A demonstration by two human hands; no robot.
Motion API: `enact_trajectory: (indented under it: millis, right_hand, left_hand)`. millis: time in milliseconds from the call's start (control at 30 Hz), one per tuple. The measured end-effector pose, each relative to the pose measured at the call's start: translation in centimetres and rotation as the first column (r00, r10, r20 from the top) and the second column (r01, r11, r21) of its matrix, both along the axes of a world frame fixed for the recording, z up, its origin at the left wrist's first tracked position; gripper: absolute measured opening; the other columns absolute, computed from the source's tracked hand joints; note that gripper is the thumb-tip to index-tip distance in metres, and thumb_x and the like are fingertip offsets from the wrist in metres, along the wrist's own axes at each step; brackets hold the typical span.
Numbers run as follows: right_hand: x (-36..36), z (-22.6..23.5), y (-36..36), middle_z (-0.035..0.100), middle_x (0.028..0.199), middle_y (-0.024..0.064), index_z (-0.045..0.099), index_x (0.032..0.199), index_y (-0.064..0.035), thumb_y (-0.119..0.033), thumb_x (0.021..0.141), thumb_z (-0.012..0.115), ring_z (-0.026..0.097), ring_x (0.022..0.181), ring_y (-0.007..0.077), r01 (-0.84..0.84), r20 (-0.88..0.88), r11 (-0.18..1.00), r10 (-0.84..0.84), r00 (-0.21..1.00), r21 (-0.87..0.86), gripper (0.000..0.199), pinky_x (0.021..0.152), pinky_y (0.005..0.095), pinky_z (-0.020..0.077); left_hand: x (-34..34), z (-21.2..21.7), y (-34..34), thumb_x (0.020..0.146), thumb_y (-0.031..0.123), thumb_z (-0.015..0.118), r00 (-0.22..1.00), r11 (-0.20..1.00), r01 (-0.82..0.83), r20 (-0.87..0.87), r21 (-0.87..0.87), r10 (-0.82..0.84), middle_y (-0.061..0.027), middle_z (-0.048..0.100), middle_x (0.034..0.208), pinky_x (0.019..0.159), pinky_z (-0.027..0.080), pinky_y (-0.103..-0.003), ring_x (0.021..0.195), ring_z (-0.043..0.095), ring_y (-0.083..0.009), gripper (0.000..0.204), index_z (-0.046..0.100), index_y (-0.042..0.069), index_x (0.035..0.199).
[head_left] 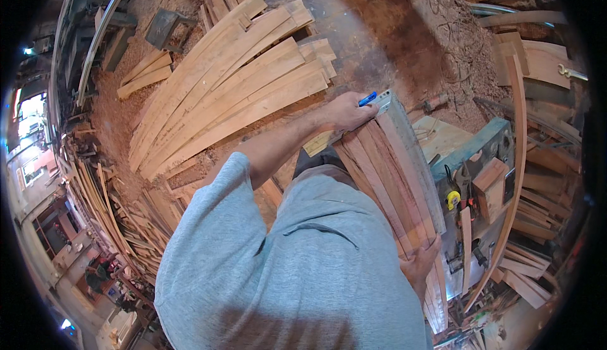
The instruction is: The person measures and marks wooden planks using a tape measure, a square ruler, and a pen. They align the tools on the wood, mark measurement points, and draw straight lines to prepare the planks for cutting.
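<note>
Several reddish-brown wooden boards (386, 189) lie side by side in front of me, running from the far end towards my right side. A grey metal strip (414, 154), with holes at its far end, runs along their right side. My left hand (351, 111) is closed at the far end of the boards, by the strip's tip, with a slim blue pen-like object (368, 99) sticking out of its fingers. At the near end, my right hand (422, 261) grips the boards' edge, thumb on top; its other fingers are partly hidden.
Pale curved planks (234, 84) lie fanned out on the floor at left. On the right, a bench (471, 147) holds a yellow tape measure (453, 200), pliers (463, 176) and a wood block (490, 182). A long curved board (515, 154) stands beyond it. Shavings (465, 46) cover the floor.
</note>
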State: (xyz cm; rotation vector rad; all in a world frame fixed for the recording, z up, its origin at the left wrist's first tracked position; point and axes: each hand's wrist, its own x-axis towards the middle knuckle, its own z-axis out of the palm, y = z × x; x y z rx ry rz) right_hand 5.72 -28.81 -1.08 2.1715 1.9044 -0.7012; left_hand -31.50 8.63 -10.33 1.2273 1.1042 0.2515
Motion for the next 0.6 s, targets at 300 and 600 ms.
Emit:
enact_trajectory:
  millis: [300, 600]
  right_hand:
    - [4.2, -2.2, 0.9, 0.055, 0.114, 0.0158, 0.055, 0.114, 0.0012, -0.008, 0.068, 0.086, 0.055, 0.109, 0.0349, 0.440, -0.237, 0.895, -0.413, 0.880, 0.077, 0.056, 0.099, 0.0439, 0.0446]
    - [2.7, -0.9, 2.2, 0.051, 0.119, 0.0169, 0.052, 0.116, -0.0023, -0.022, 0.067, 0.092, 0.052, 0.114, 0.0352, 0.376, -0.214, 0.923, -0.352, 0.911, 0.080, 0.066, 0.099, 0.0463, 0.0451]
  left_hand:
    - [0.0, 0.6, 0.3, 0.101, 0.046, 0.057, 0.997, 0.999, 0.023, -0.071, -0.049, -0.027, -0.0006, 0.055, 0.072, 0.065, 0.045, -0.034, 0.071, 0.051, -0.0126, 0.043, 0.064, 0.005, 0.092]
    - [0.0, 1.3, 0.7, 0.102, 0.049, 0.056, 0.995, 0.995, 0.051, -0.083, -0.085, -0.058, -0.0025, 0.058, 0.078, 0.071, 0.045, -0.035, 0.078, 0.052, -0.0133, 0.047, 0.065, 0.004, 0.096]
